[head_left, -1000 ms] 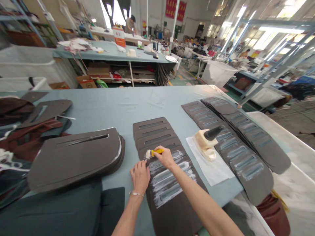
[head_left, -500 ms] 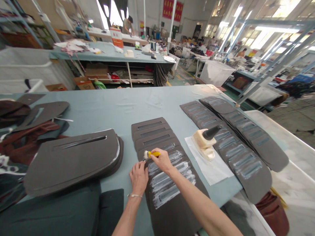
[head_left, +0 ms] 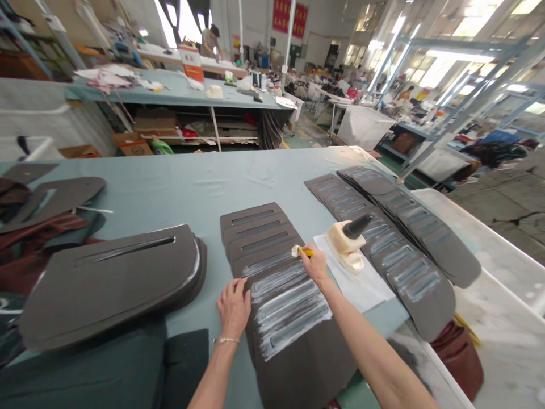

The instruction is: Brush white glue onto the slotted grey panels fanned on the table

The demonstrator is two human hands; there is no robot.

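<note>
My right hand [head_left: 315, 264] is closed around the yellow handle of a small brush [head_left: 305, 251]. The brush's whitish bristles touch the right end of a slot in one of the overlapping dark grey panels [head_left: 306, 363]. White, glue-like streaks surround several slots nearer me, while the farther ones look bare. With fingers stretched out, my left hand [head_left: 234, 307] lies at the left edge of these panels, holding nothing. Right of the brush, a cream bottle [head_left: 346, 241] with a black nozzle lies on a white sheet [head_left: 374, 287].
Two more rows of slotted panels [head_left: 426, 289] lie at the right, smeared white. A stack of larger grey panels [head_left: 110, 284] is at the left, beside dark and reddish-brown pieces [head_left: 21, 250]. Beyond the blue-green table [head_left: 183, 182], a person [head_left: 210, 42] stands at another table.
My right hand has drawn the brush rightward along the slot, from the left edge to the right end. White streaks now cover that strip. My left hand stays at the panels' left edge.
</note>
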